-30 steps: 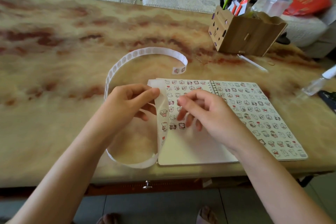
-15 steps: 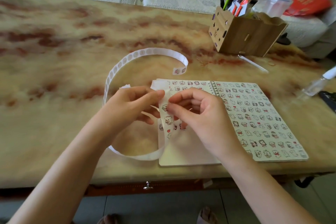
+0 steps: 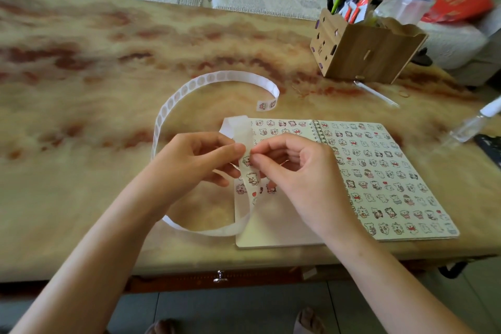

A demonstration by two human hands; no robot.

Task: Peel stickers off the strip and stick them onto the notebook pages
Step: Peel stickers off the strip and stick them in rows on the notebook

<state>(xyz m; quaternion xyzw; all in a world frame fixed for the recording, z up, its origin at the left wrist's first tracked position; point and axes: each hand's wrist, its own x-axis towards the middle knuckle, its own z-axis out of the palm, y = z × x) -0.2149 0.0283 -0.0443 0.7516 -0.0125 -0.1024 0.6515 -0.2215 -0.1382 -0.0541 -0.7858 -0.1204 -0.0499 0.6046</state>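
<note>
A long white sticker strip [image 3: 189,87] loops over the table and curls back in front of the open spiral notebook [image 3: 385,184]. My left hand [image 3: 195,163] pinches the strip just left of the notebook's left page. My right hand [image 3: 295,168] pinches at a sticker [image 3: 247,161] on the held part of the strip, thumb and forefinger meeting my left fingertips. The right page is covered with several small animal stickers; the left page carries rows near its top, and my hands hide much of its middle.
A wooden pen holder [image 3: 366,54] with pens stands at the back right. A clear spray bottle [image 3: 474,122] and a dark object [image 3: 490,146] lie at the right edge. A white pen [image 3: 376,93] lies near the holder. The table's front edge is close below the notebook.
My right hand lifted from the left page and came to the strip held by my left hand. The strip's held part rose and now stands upright between both hands.
</note>
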